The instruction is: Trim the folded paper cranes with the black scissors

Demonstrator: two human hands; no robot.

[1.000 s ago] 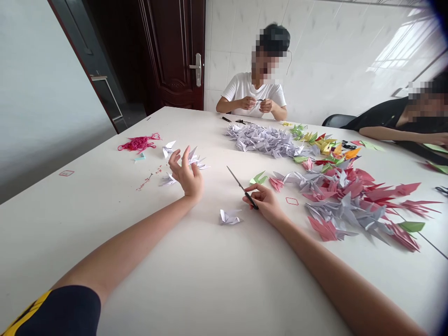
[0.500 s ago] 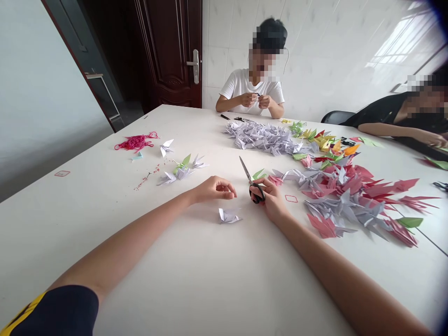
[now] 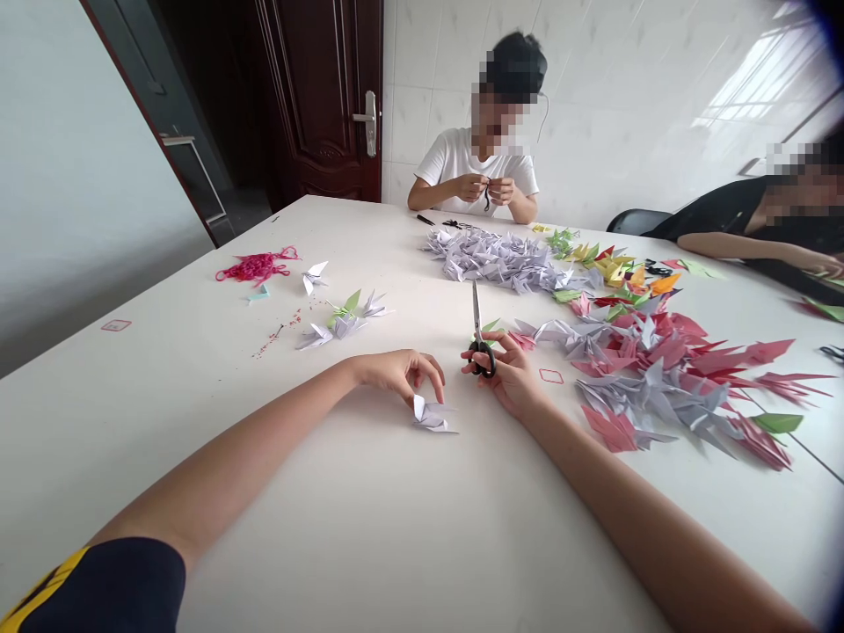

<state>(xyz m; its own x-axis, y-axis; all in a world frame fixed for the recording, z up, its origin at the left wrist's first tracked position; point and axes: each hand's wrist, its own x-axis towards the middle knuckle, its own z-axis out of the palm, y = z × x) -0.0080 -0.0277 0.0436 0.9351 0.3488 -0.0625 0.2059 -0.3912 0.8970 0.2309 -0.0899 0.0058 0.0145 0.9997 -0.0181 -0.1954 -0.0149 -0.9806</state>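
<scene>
Scissors [image 3: 477,323] pinched in the right hand [image 3: 511,376] have swung toward the far table edge [image 3: 369,220], while the left hand [image 3: 394,371], fingers parted, arches beside a paper crane [image 3: 432,418], contact unclear.

Below the frame's centre, our bare left hand [image 3: 401,374] curves, fingers parted, at a folded white paper bird [image 3: 432,417]; rightward, our bare right hand [image 3: 512,376] holds black-handled metal scissors [image 3: 478,325].
</scene>
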